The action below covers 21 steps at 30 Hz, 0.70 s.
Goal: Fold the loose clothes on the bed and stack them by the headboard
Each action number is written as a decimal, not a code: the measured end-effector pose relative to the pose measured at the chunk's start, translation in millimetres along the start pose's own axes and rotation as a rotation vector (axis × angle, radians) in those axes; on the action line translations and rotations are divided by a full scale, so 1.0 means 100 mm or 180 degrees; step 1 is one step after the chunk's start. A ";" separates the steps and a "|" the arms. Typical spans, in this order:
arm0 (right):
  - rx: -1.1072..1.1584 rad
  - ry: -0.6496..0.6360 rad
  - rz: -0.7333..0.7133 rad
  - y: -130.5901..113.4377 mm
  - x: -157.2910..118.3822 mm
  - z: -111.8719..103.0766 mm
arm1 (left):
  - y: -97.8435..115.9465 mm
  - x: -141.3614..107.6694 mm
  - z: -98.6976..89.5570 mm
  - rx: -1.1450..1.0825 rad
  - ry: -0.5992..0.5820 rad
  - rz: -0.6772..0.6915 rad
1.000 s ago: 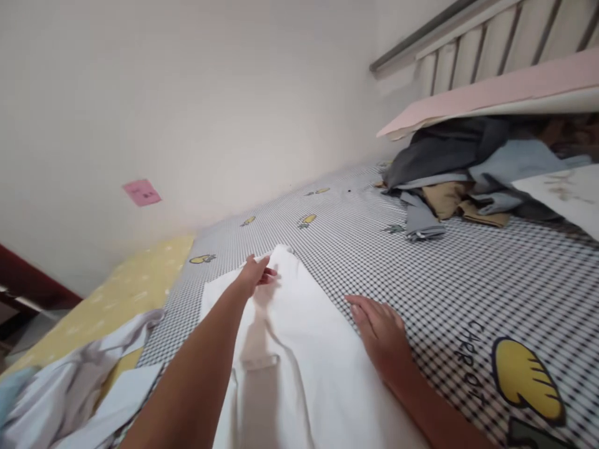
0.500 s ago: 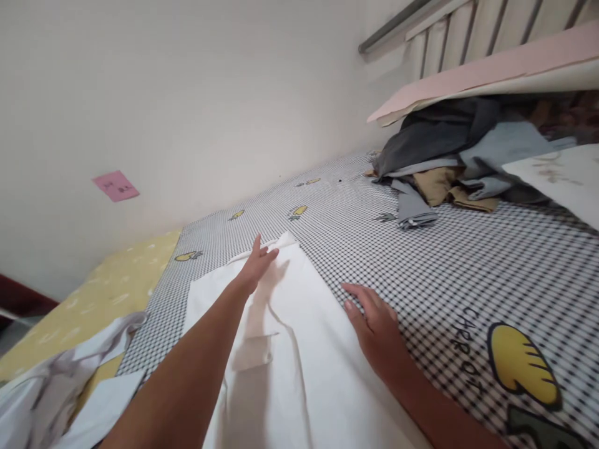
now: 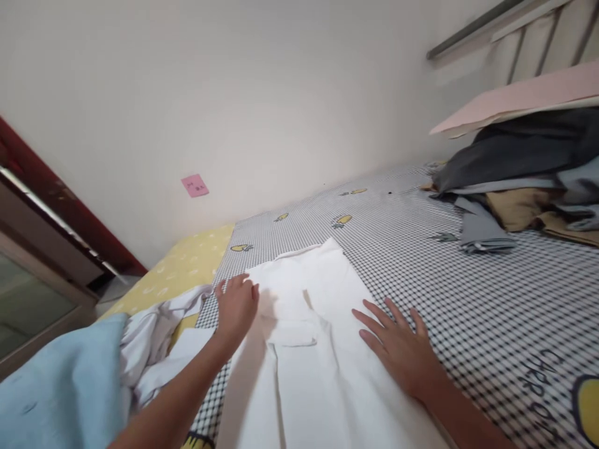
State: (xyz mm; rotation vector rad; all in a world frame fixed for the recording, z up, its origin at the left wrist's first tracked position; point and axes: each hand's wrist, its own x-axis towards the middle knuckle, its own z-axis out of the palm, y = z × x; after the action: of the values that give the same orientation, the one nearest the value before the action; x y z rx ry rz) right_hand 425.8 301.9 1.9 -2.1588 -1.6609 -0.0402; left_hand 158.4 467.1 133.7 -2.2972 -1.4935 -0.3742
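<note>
A white garment point(image 3: 299, 380) lies stretched out on the checked bedsheet, with creases and a folded flap of cloth point(image 3: 292, 333) along its middle. Over its upper left edge is my left hand point(image 3: 238, 307), fingers loosely bent and apart, with no cloth seen gripped. My right hand point(image 3: 397, 346) has its fingers spread at the garment's right edge, partly over the cloth and partly over the sheet. The lower end of the garment runs out of view.
A light blue cloth point(image 3: 70, 374) and rumpled pale clothes point(image 3: 156, 333) lie at left. A heap of dark and tan clothes point(image 3: 519, 156) sits at right under a pink board point(image 3: 524, 93). Behind the checked bedsheet point(image 3: 402, 249) rises a wall point(image 3: 299, 93) with a pink note point(image 3: 194, 185).
My left hand has moved from the garment's top to its left edge. My right hand's fingers have spread wider. The view has turned left, showing more of the light blue cloth.
</note>
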 end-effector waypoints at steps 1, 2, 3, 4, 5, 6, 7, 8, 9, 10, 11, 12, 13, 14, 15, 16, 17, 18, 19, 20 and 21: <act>0.0011 0.0042 -0.0002 0.01 0.00 0.01 | 0.10 0.02 0.00 -0.0076 0.0076 0.0180; 0.0029 0.0075 -0.0017 0.02 0.01 0.03 | 0.21 0.03 0.02 -0.0197 0.0079 0.0407; 0.0057 0.0097 -0.0037 0.04 0.01 0.05 | 0.32 0.02 0.06 -0.0353 0.0005 0.0616; 0.0092 0.0114 -0.0060 0.05 0.01 0.08 | 0.42 0.01 0.12 -0.0516 -0.0135 0.0783; 0.0130 0.0129 -0.0081 0.07 0.01 0.10 | 0.51 -0.03 0.18 -0.0655 -0.0295 0.0920; 0.0165 0.0147 -0.0088 0.09 0.01 0.12 | 0.58 -0.08 0.24 -0.0763 -0.0443 0.1109; 0.0192 0.0165 -0.0086 0.11 0.01 0.14 | 0.61 -0.15 0.29 -0.0845 -0.0561 0.1372; 0.0206 0.0178 -0.0080 0.12 0.01 0.15 | 0.62 -0.24 0.34 -0.0906 -0.0639 0.1669; 0.0208 0.0181 -0.0073 0.13 0.01 0.17 | 0.60 -0.35 0.37 -0.0951 -0.0665 0.1914; 0.0200 0.0175 -0.0064 0.14 0.01 0.18 | 0.55 -0.47 0.40 -0.0979 -0.0651 0.2052; 0.0187 0.0159 -0.0057 0.15 0.01 0.19 | 0.48 -0.61 0.41 -0.0984 -0.0602 0.2064; 0.0176 0.0137 -0.0055 0.15 0.01 0.19 | 0.39 -0.75 0.42 -0.0956 -0.0519 0.1967; 0.0168 0.0114 -0.0053 0.15 0.01 0.19 | 0.30 -0.90 0.42 -0.0891 -0.0413 0.1807; 0.0167 0.0095 -0.0049 0.14 0.01 0.19 | 0.20 -1.04 0.42 -0.0802 -0.0335 0.1669; 0.0170 0.0081 -0.0042 0.13 0.01 0.19 | 0.11 -1.17 0.41 -0.0714 -0.0304 0.1571; 0.0180 0.0076 -0.0030 0.12 0.01 0.18 | 0.04 -1.30 0.39 -0.0645 -0.0314 0.1480; 0.0203 0.0076 -0.0017 0.10 0.02 0.17 | -0.03 -1.42 0.38 -0.0597 -0.0338 0.1364; 0.0255 0.0082 0.0000 0.09 0.04 0.15 | -0.08 -1.54 0.35 -0.0567 -0.0353 0.1219; 0.0374 0.0075 0.0032 0.07 0.06 0.12 | -0.11 -1.66 0.33 -0.0559 -0.0331 0.1073; 0.0543 0.0056 0.0074 0.06 0.09 0.08 | -0.12 -1.78 0.31 -0.0579 -0.0256 0.0926; 0.0729 0.0042 0.0129 0.05 0.11 0.03 | -0.11 -1.93 0.28 -0.0614 -0.0147 0.0769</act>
State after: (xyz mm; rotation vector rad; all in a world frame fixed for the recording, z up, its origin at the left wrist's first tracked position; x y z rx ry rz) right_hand 432.4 311.8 0.7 -2.0143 -1.5327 0.1404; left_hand 71.2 326.5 30.5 -2.6184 -1.2269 -0.4144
